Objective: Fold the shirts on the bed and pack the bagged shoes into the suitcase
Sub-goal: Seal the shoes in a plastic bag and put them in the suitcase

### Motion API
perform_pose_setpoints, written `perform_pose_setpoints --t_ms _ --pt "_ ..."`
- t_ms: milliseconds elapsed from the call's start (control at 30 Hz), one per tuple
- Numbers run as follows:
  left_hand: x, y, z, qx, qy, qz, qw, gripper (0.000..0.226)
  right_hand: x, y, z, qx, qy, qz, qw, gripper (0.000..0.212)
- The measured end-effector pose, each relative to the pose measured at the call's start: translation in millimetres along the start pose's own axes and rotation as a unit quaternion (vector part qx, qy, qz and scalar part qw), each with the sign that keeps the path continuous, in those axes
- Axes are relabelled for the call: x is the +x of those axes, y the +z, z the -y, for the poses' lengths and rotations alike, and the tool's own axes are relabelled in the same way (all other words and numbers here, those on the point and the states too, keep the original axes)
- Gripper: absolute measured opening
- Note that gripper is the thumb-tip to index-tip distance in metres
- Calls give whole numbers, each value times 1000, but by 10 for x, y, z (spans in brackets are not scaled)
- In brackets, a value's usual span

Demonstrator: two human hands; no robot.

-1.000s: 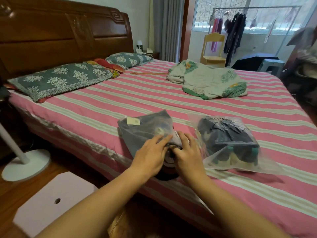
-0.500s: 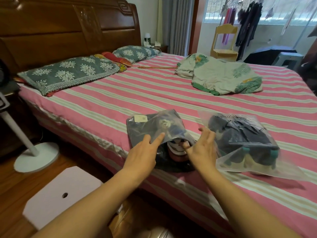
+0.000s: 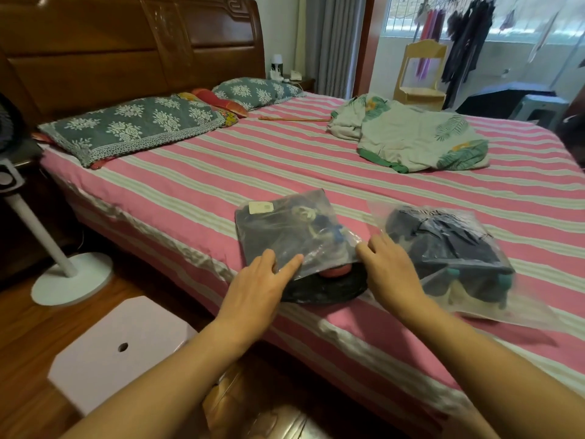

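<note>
2 hands at the mouth of a bagged shoe on the striped bed.

Low in the frame's centre, the left hand (image 3: 264, 277) lies with fingers nearly straight on the near edge of a clear plastic bag (image 3: 292, 231), and the right hand (image 3: 387, 270) rests loosely spread at that bag's right corner. A black shoe (image 3: 323, 288) with a red lining pokes from the opening. A second bagged pair (image 3: 449, 248) lies just right. The leaf-print shirt (image 3: 411, 137) sits crumpled at upper right on the bed (image 3: 221, 172).
</note>
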State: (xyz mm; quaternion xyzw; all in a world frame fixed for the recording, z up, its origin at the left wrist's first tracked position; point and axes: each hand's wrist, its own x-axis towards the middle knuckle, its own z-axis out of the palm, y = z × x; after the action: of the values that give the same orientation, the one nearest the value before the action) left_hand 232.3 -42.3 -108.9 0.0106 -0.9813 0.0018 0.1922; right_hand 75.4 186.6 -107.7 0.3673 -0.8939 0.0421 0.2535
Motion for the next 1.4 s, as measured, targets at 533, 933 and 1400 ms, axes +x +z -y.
perform_pose_setpoints --t_ms 533,933,1400 --pt "-2470 -1042 1187 -121 -439 45 889 30 213 -831 3254 366 -190 140 900 15" --pt "-5566 -1204 1519 -178 -699 144 677 64 -1501 -691 6062 391 -342 525 674 67" --pt "-2970 -1807 1366 -98 -506 5 857 29 -169 -1070 4685 533 -191 275 777 102"
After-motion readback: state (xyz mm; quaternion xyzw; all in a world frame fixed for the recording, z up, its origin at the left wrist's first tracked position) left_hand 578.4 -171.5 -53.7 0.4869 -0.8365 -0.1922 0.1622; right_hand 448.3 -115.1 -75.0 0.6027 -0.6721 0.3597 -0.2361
